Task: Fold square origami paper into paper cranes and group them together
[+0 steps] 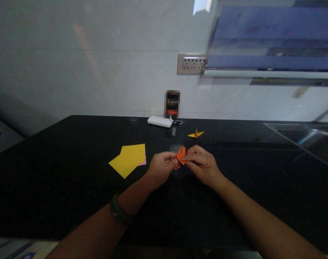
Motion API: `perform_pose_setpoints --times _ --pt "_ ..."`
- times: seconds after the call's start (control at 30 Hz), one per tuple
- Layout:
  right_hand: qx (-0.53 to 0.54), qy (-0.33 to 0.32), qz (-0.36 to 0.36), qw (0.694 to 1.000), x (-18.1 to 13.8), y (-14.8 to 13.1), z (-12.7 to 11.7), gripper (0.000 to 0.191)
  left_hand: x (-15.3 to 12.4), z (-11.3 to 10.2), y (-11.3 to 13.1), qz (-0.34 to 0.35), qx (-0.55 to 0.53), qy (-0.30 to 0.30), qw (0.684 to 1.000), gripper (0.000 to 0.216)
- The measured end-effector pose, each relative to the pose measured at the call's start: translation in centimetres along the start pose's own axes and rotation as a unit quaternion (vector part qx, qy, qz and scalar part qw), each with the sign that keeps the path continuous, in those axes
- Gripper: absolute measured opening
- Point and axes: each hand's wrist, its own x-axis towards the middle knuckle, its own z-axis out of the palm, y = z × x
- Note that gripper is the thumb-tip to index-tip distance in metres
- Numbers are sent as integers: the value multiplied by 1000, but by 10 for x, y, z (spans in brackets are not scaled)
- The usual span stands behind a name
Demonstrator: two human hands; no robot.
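The orange folded paper (179, 154) is found held up over the middle of the black surface (72, 201), between the left and right edges and somewhat nearer the back edge than the front edge. The left hand (161, 167) grips it from its left side, thumb and forefinger brought together on the paper with no gap visible; the remaining fingers are curled and partly hidden. The right hand (204, 163) pinches the right side, thumb and fingertips drawn close on the paper, the other fingers bent inward. A pointed, split portion stands upward between the two hands. A dark bracelet (118, 212) is worn on the left wrist. To the left of the left hand, flat on the surface, lie yellow sheets (127, 162), overlapping at differing angles, with a pink sheet (143, 163) showing beneath at their right. Near the back edge lies a white oblong case (160, 121), a dark beaded strap (178, 122) at its right end. Between the right hand and the back edge sits a yellow paper crane (196, 134), wings spread. A blurred dark item (172, 104) stands upright at the back edge, against the wall (112, 72).
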Motion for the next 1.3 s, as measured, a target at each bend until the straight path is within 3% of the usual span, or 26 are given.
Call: perform_pose_setpoints --times 0.3,0.6,0.73,0.83,0.93,1.03,1.3 --pt "-44 -70 -76 994 -2 2 -5 23 1 -5 -6 -52 -110 -48 991 20" --pt "-26 -99 -63 993 -2 1 -5 23 2 -5 -5 -72 -97 -52 991 21" --pt "41 -42 5 998 1 -4 -2 18 2 -6 -7 -51 -79 -42 995 27" --pt "109 21 151 982 3 -5 1 9 2 -5 -5 -31 -76 -25 996 27" --pt "156 -13 253 955 2 -4 5 14 2 -4 -3 -7 -47 -3 999 25" --pt "167 -59 250 952 1 -2 8 18 1 -3 0 13 -11 11 1000 22" --pt "207 -63 266 939 -1 0 12 18 1 -4 -2 19 45 16 999 18"
